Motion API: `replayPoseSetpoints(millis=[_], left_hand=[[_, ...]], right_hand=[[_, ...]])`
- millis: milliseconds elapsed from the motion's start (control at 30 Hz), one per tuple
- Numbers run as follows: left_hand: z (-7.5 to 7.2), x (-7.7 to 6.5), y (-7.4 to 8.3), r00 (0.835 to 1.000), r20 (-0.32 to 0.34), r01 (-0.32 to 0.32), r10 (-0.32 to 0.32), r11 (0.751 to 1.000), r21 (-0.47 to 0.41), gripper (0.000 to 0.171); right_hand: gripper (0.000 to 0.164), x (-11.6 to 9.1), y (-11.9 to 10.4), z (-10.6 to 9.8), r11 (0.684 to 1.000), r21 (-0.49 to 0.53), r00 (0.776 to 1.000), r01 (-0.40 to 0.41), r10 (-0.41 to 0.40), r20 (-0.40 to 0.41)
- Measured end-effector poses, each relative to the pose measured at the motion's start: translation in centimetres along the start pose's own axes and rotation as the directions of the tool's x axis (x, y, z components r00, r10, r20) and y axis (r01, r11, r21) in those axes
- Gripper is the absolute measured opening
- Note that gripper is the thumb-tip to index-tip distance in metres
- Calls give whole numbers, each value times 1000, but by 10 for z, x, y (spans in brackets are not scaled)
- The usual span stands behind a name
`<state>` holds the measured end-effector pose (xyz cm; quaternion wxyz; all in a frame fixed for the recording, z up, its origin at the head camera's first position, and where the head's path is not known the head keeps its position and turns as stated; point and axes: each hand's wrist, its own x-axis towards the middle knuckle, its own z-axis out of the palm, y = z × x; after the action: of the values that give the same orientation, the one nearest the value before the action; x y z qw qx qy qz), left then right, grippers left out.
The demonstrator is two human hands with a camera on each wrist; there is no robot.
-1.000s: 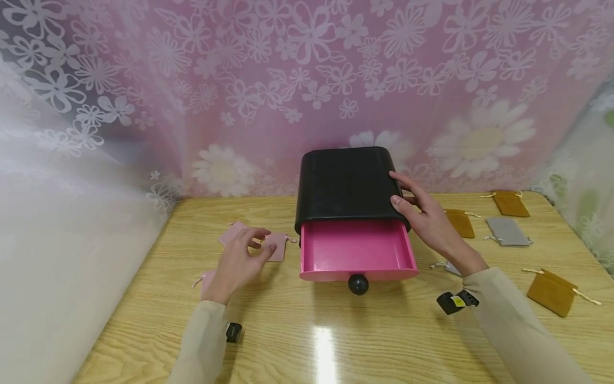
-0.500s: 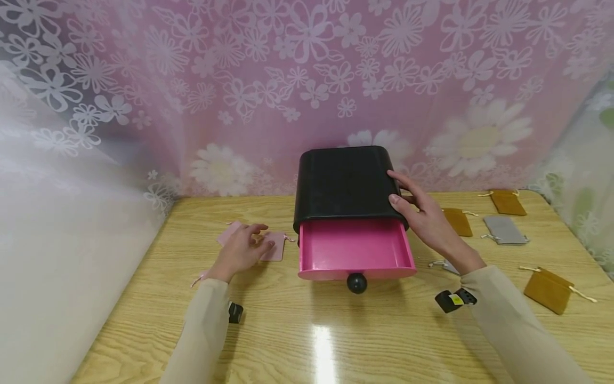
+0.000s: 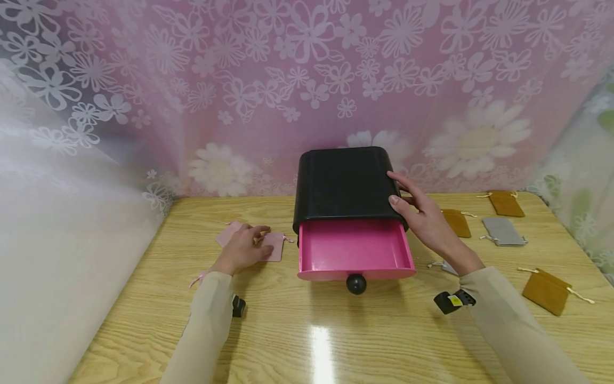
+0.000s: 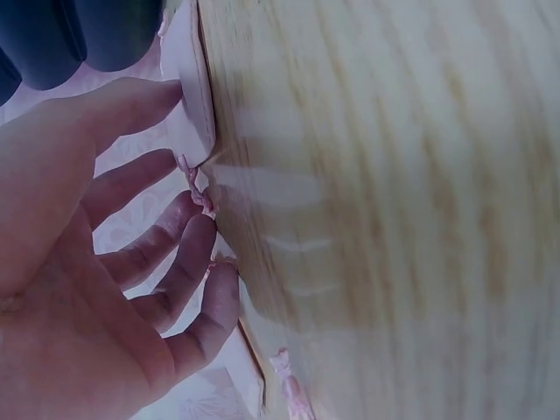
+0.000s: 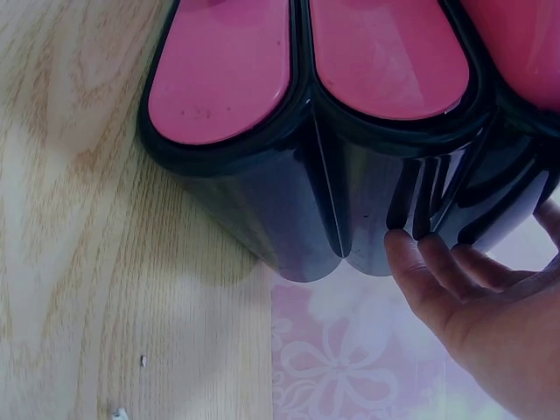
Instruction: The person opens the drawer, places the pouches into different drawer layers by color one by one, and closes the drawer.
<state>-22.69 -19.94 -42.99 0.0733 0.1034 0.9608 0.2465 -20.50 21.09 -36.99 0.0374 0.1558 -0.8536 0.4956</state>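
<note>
My left hand (image 3: 241, 248) hovers low over a flat pink drawstring pouch (image 3: 273, 248), its thumb at the pouch's edge and its fingers loosely bent. In the left wrist view the thumb tip meets the pouch (image 4: 188, 96), and the fingertips are close to its cord. A second pink pouch (image 3: 227, 233) lies behind that hand; a third is mostly hidden by the wrist. My right hand (image 3: 427, 221) rests against the right side of a black drawer box (image 3: 342, 184), thumb near the top edge. The top pink drawer (image 3: 357, 250), with a round black knob (image 3: 356, 284), is pulled out and bare inside.
To the right lie brown pouches (image 3: 546, 292) and grey pouches (image 3: 503, 231), one grey partly under the right wrist. A flowered pink curtain (image 3: 268, 106) hangs behind the wooden table (image 3: 288, 330); a white sheet (image 3: 72, 240) covers the left side.
My left hand has moved slightly lower and closer over the pink pouch, with its fingers bending a little. The right hand, box and open drawer have stayed put.
</note>
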Motion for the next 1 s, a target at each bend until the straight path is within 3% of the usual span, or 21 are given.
replayPoseSetpoints(millis=[233, 433, 733, 1000], left_hand=[[1, 2, 1, 1000, 16, 26, -27, 999, 32, 50], [2, 4, 0, 999, 10, 39, -39, 999, 7, 43], [-2, 2, -7, 1000, -9, 21, -22, 993, -113, 22], [-9, -6, -8, 999, -52, -23, 11, 969, -248, 13]], right_hand=[[57, 0, -1, 0, 1000, 20, 1000, 1, -1, 2], [57, 1, -1, 0, 999, 34, 1000, 2, -2, 7], [57, 1, 0, -1, 1000, 25, 1000, 6, -6, 3], [57, 1, 1, 0, 1000, 26, 1000, 7, -7, -1]])
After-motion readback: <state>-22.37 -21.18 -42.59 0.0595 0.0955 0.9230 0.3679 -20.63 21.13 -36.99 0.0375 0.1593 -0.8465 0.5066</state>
